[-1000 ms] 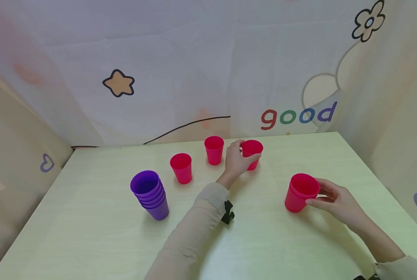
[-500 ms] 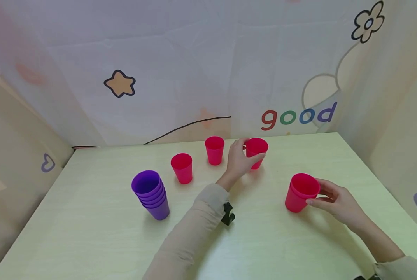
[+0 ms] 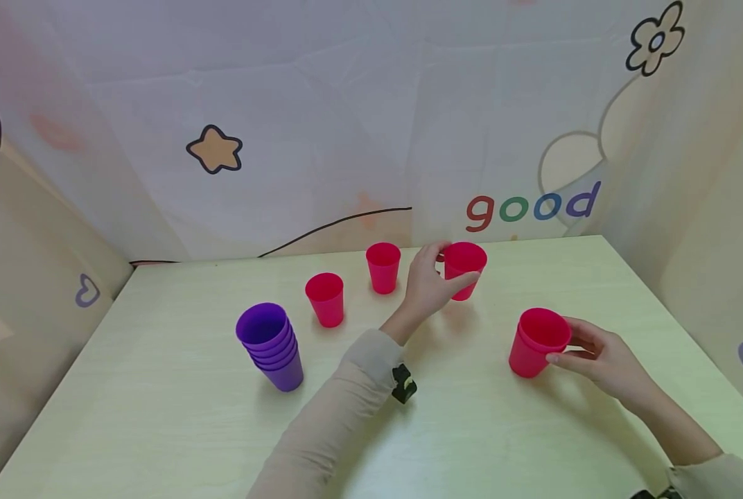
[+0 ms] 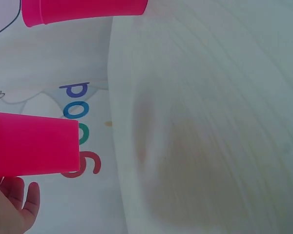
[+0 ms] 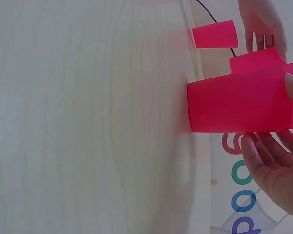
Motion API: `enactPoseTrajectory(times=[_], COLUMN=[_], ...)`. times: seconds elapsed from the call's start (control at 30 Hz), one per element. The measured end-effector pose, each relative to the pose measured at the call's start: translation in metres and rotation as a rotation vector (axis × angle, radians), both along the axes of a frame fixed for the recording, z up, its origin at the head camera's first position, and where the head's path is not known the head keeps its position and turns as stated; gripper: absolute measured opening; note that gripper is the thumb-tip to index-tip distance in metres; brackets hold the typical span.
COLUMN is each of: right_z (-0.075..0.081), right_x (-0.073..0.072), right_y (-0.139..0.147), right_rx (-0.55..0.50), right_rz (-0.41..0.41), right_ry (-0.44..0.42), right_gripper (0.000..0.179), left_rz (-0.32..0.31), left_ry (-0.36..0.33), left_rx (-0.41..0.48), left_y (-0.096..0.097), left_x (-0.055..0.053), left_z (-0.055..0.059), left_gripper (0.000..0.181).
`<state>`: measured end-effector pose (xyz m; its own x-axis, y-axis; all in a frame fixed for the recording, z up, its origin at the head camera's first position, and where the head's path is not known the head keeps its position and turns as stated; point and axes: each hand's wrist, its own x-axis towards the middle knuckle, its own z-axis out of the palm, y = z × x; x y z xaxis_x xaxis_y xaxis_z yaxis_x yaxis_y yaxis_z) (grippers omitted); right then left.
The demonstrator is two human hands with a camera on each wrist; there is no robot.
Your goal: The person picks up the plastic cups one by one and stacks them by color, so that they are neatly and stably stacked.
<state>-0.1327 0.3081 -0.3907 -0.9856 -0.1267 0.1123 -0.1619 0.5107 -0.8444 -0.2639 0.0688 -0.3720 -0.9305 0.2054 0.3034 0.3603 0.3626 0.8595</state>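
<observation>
My left hand (image 3: 427, 283) grips a red cup (image 3: 465, 263) near the back of the table, thumb along its near side and fingers behind. In the left wrist view this cup (image 4: 36, 145) is upright with a gap between its base and the table. At the right, my right hand (image 3: 605, 360) holds a stack of two nested red cups (image 3: 529, 353) by the side, thumb in front and fingers behind. The right wrist view shows the stack (image 5: 239, 102) with its base at the table surface.
Two single red cups, one at mid-left (image 3: 326, 301) and another farther back (image 3: 383, 269), stand upright. A stack of several purple cups (image 3: 278, 353) stands left of the left forearm. A printed curtain (image 3: 321, 125) hangs behind the pale wooden table (image 3: 159, 416).
My left hand has lifted the single red cup and carried it slightly to the right. The right hand and its two stacked cups have stayed nearly still.
</observation>
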Motion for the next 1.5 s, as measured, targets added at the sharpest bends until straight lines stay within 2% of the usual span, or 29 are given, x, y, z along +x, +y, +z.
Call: enactPoseTrajectory(times=[0.23, 0.43, 0.83, 1.1, 1.5], right_z=[0.002, 0.002, 0.001, 0.002, 0.003], right_x=[0.000, 0.001, 0.000, 0.001, 0.001], right_y=[-0.001, 0.000, 0.000, 0.000, -0.001], right_rx=[0.004, 0.021, 0.028, 0.030, 0.028], right_rz=[-0.002, -0.019, -0.023, -0.028, -0.023], right_ry=[0.005, -0.032, -0.028, -0.031, -0.044], right_gripper=[0.055, 0.057, 0.058, 0.059, 0.060], left_rz=[-0.043, -0.104, -0.182, -0.267, -0.352], left_ry=[0.029, 0.056, 0.148, 0.233, 0.293], left_rx=[0.020, 0.052, 0.052, 0.068, 0.097], left_y=[-0.003, -0.003, 0.002, 0.007, 0.016], left_x=[0.006, 0.014, 0.032, 0.043, 0.053], left_z=[0.008, 0.015, 0.029, 0.039, 0.046], left_gripper=[0.064, 0.061, 0.063, 0.060, 0.061])
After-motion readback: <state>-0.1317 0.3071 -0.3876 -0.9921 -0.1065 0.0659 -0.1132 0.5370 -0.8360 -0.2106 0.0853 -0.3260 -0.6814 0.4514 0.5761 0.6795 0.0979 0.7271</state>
